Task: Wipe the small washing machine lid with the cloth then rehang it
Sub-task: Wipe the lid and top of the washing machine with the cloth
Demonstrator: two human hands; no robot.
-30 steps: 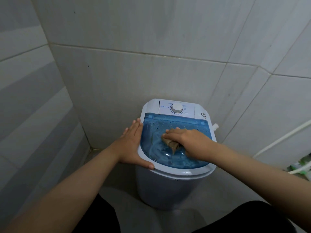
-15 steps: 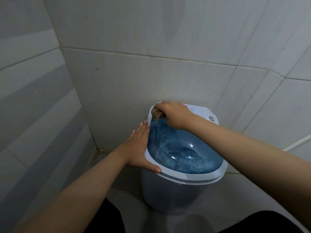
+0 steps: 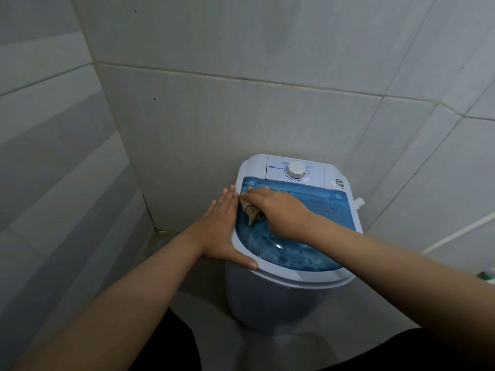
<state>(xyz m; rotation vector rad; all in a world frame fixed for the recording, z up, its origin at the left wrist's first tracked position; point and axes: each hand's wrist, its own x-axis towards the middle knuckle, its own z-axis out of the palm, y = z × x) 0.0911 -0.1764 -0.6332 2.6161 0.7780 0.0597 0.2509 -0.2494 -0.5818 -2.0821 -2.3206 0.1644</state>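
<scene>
A small white washing machine point(image 3: 267, 298) stands in a tiled corner, with a translucent blue lid point(image 3: 316, 231) on top and a white control panel with a dial point(image 3: 295, 169) behind it. My right hand point(image 3: 281, 212) presses a crumpled brown cloth point(image 3: 250, 212) flat onto the lid's left rear part; most of the cloth is under the palm. My left hand point(image 3: 222, 228) lies flat against the machine's left rim, fingers straight, thumb on the front rim. Water drops dot the lid's right side.
Grey tiled walls close in behind and to the left of the machine. A white pipe point(image 3: 455, 234) runs along the right wall. Something green point(image 3: 487, 275) shows at the right edge. A white hose nub point(image 3: 359, 202) sticks out on the machine's right.
My right hand with the cloth went from the lid's middle to the rear left corner by the panel, then came down the lid's left side. The left hand stayed on the rim.
</scene>
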